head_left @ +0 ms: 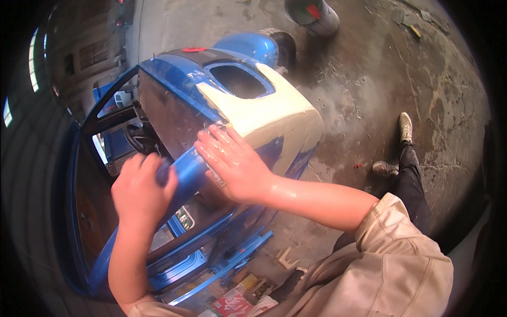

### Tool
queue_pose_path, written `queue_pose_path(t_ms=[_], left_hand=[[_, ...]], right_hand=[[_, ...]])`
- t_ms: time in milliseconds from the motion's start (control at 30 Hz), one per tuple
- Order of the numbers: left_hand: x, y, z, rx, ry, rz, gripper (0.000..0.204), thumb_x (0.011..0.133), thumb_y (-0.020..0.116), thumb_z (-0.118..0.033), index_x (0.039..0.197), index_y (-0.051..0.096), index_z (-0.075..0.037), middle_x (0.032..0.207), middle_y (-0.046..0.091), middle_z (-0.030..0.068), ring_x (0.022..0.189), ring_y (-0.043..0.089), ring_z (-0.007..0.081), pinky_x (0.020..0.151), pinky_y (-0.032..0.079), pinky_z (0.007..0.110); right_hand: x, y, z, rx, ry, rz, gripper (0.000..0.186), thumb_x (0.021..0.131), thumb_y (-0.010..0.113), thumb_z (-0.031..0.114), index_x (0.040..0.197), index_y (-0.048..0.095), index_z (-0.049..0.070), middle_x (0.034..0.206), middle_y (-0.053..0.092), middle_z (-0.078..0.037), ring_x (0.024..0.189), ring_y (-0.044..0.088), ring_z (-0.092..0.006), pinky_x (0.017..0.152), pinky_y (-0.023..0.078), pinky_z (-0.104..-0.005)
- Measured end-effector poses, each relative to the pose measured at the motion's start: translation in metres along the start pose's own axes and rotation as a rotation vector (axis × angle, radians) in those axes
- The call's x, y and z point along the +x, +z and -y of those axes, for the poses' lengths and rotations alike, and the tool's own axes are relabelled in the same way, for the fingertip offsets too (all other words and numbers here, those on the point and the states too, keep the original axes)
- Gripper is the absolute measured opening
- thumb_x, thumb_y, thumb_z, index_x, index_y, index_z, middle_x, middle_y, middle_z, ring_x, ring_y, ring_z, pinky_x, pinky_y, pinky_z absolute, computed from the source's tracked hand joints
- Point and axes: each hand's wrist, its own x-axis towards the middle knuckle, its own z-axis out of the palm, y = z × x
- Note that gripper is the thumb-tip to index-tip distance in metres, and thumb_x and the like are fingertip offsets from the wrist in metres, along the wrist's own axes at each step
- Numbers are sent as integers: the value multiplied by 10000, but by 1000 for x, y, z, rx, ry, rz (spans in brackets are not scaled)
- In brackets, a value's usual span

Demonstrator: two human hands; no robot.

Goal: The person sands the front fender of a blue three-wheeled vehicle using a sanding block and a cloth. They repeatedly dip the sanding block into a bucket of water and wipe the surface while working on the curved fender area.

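A small blue vehicle body (pixel 179 79) stands below me, with a cream filler-coated panel (pixel 264 113) around its window opening (pixel 238 80). My right hand (pixel 232 164) lies flat and wet on the blue door frame, its fingers spread at the lower edge of the cream patch. My left hand (pixel 140 187) is blurred and curled against the same blue pillar (pixel 187 171), just left of the right hand. Whether the left hand holds anything is hidden.
The open blue door frame (pixel 84 174) curves down the left. A grey bucket (pixel 311 15) stands on the stained concrete floor (pixel 380 74) at the top. My dark trouser leg and shoes (pixel 404 129) are at the right. Coloured packets (pixel 232 304) lie near the bottom.
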Motion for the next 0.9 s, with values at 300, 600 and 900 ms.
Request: queue_pose_path(t_ms=[300,600,900], left_hand=[[-22,7,20,-74,36,-73,203,779,823,-195,841,687,-57,858,641,128,796,663,315,685,556,402],[-22,-1,21,-170,12,-1,219,789,787,-174,871,641,-33,914,614,181,872,641,380,777,544,438],[-23,-2,21,-164,53,-9,249,785,813,-172,893,636,-34,951,621,193,903,637,395,786,537,446]], right_hand=[[-38,14,-56,-184,310,-197,579,1016,624,167,1536,483,-46,1572,501,-274,1501,423,-467,1275,275,-571],[-53,-5,-86,-188,396,-191,547,1033,574,193,1520,510,-46,1533,552,-261,1459,487,-461,1241,343,-570],[-32,11,-68,27,65,-229,528,1069,542,212,1535,507,-34,1542,546,-247,1464,484,-450,1235,340,-577]])
